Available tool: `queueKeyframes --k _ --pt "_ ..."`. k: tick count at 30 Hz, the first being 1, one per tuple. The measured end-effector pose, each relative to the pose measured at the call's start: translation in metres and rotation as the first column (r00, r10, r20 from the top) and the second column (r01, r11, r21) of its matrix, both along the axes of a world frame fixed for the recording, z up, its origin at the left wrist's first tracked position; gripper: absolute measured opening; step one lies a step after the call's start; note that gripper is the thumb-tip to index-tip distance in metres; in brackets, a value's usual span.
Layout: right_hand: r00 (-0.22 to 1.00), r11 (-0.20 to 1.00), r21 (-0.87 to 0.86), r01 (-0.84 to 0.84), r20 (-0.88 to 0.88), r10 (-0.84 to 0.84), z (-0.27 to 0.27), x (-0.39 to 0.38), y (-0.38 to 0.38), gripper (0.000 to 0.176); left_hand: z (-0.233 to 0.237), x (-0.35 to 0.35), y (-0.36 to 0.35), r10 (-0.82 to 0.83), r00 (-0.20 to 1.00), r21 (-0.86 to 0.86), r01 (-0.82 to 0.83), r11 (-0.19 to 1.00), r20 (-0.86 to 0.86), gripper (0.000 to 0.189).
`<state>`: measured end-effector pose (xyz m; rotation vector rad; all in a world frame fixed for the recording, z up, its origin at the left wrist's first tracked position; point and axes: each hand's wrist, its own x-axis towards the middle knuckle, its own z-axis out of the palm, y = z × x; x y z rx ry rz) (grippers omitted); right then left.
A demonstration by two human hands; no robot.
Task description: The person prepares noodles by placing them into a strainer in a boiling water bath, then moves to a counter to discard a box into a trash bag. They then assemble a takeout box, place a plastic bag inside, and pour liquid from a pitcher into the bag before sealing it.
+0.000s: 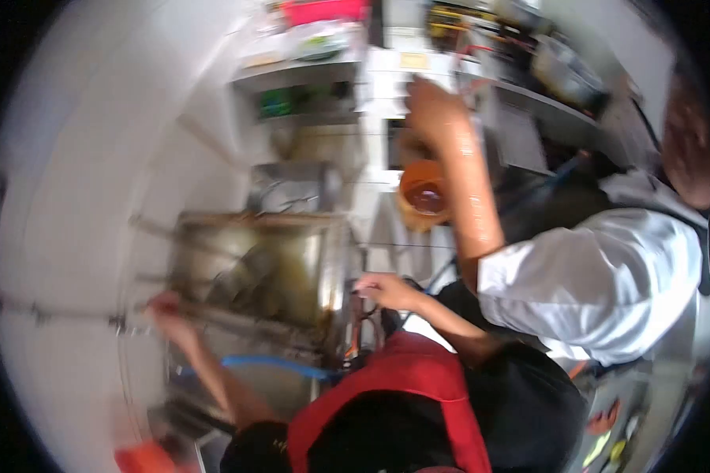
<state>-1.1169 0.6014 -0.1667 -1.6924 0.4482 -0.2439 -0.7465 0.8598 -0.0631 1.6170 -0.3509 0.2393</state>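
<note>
My left hand (167, 309) reaches to the wall side of a metal sink basin (335, 276), close beside a tap (126, 325) on a wall pipe. Its fingers are smeared by motion. Over the basin's right rim is my right hand (386, 290), palm side down, its fingers blurred and pointing toward the basin. Murky yellowish-brown liquid (292, 272) stands in the basin, with a blurred dark shape (248, 272) in it. A blue hose (272, 361) crosses in front of the basin, between my forearms.
To the right stands a person in a white sleeve (592, 276), one arm (469, 189) stretched forward over an orange bucket (418, 217) on the tiled floor. A metal pot (296, 189) sits beyond the basin. Shelves with a plate (319, 49) are at the back.
</note>
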Motion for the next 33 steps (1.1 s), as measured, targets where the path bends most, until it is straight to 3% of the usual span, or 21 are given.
queueKeyframes --k 1,2,3,4,5,6,8,11,13,16,19,22,26,29,33 --pt "0.997 1.000 -0.016 -0.005 -0.081 0.003 0.024 -0.011 0.010 0.020 0.003 -0.007 -0.002 -0.036 0.993 0.099 0.025 0.995 0.110 0.041" --pt "0.999 1.000 0.023 0.010 -0.038 -0.009 0.006 -0.020 0.021 0.017 0.021 -0.021 0.000 -0.096 0.923 0.412 -0.072 0.908 0.374 0.040" --pt "0.997 1.000 -0.001 -0.001 -0.080 0.001 0.006 -0.028 0.029 0.017 0.035 -0.035 -0.009 -0.038 0.935 0.402 -0.114 0.908 0.352 0.037" --pt "0.988 0.999 0.034 -0.029 -0.149 0.034 0.014 -0.037 0.036 0.015 0.046 -0.048 -0.015 0.002 0.957 0.155 -0.049 0.987 0.290 0.029" --pt "0.989 0.997 0.071 -0.018 -0.148 0.028 0.003 -0.047 0.044 0.012 0.054 -0.058 -0.006 -0.020 0.961 0.106 -0.010 0.994 0.275 0.036" --pt "0.987 0.992 -0.127 -0.028 -0.158 0.008 -0.013 -0.061 0.054 0.012 0.061 -0.063 0.015 0.040 0.965 0.179 -0.089 0.980 0.258 0.038" --pt "0.969 0.985 0.174 0.003 -0.243 0.039 -0.018 -0.081 0.066 0.012 0.068 -0.061 0.040 0.120 0.973 0.302 -0.176 0.937 0.195 0.042" --pt "0.938 0.987 0.152 -0.048 -0.332 0.097 -0.029 -0.091 0.104 0.016 0.033 0.021 0.117 0.367 0.854 0.306 -0.484 0.820 0.369 0.037" --pt "0.920 0.988 0.116 -0.102 -0.368 0.138 -0.034 -0.095 0.119 0.019 0.034 0.066 0.145 0.433 0.811 0.503 -0.584 0.637 0.394 0.047" --pt "0.904 0.984 0.063 -0.167 -0.388 0.178 -0.043 -0.095 0.131 0.024 0.013 0.136 0.164 0.278 0.771 0.630 -0.631 0.452 0.573 0.049" --pt "0.885 0.980 0.062 -0.189 -0.422 0.197 -0.025 -0.088 0.146 0.023 0.021 0.162 0.177 0.060 0.841 0.764 -0.515 0.389 0.537 0.043" --pt "0.872 0.979 0.082 -0.184 -0.445 0.201 0.010 -0.071 0.160 0.020 0.050 0.155 0.185 0.031 0.971 0.816 -0.214 0.537 0.235 0.032" --pt "0.855 0.980 0.087 -0.178 -0.479 0.198 0.030 -0.064 0.177 0.016 0.029 0.164 0.215 -0.013 0.910 0.560 -0.243 0.792 0.414 0.018" --pt "0.855 0.974 0.134 -0.183 -0.468 0.225 0.028 -0.070 0.183 0.016 0.047 0.152 0.212 0.069 0.946 0.538 -0.239 0.808 0.317 0.028" --pt "0.839 0.984 0.059 -0.166 -0.516 0.173 0.047 -0.070 0.194 0.020 0.035 0.167 0.208 0.111 0.974 0.506 -0.197 0.840 0.195 0.042"
